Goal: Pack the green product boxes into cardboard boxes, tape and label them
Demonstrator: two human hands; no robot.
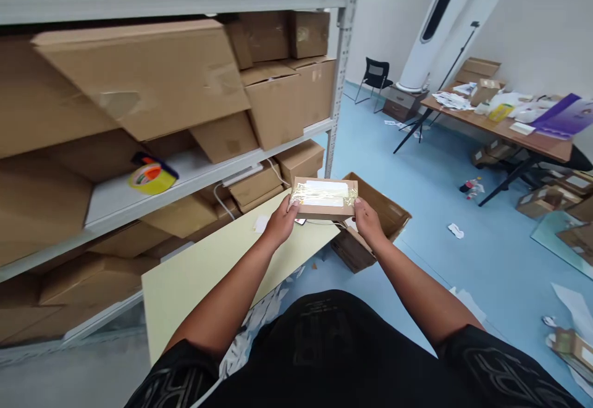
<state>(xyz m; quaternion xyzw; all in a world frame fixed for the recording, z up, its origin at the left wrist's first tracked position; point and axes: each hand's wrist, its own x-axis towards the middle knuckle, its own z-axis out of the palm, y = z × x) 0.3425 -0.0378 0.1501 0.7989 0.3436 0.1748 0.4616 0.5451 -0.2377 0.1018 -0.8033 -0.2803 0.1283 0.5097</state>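
Between my two hands is a small flat cardboard box point(325, 211) with white labels under shiny tape on its top. My left hand point(281, 222) grips its left end, thumb on the top edge. On the right end, my right hand point(367, 219) holds it the same way. The box is above the far right end of a pale yellow tabletop point(199, 278). Just behind and below it stands a large open cardboard carton point(393, 213); what lies inside is mostly hidden.
Metal shelving point(343, 55) packed with cardboard boxes point(152, 80) rises at the left. A yellow tape roll point(152, 179) lies on a shelf. At the right stand a cluttered brown table point(551, 142) and a black chair point(376, 74). Paper scraps point(456, 230) litter the blue floor.
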